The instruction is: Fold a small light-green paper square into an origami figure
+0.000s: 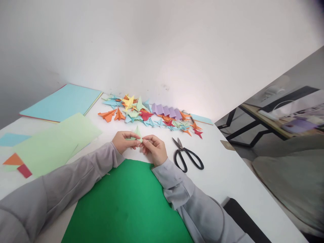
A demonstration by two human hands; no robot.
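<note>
Between my two hands is a small light green folded paper piece (137, 132), one pointed tip sticking up. My left hand (126, 140) pinches it from the left with thumb and fingers. From the right, my right hand (153, 148) grips its lower end, fingertips nearly touching those of the left. The fingers hide much of the folds. Below my hands lies a large green sheet (126, 202). Black-handled scissors (187, 153) rest to the right of my right hand, blades slightly apart.
Behind my hands spreads a row of folded paper pieces (145, 114) in several colours, with a purple pleated strip (166, 111). Light green sheets (58, 145) and a blue-topped paper stack (63, 101) lie left. A black flat object (243, 219) sits at the lower right, near the table edge.
</note>
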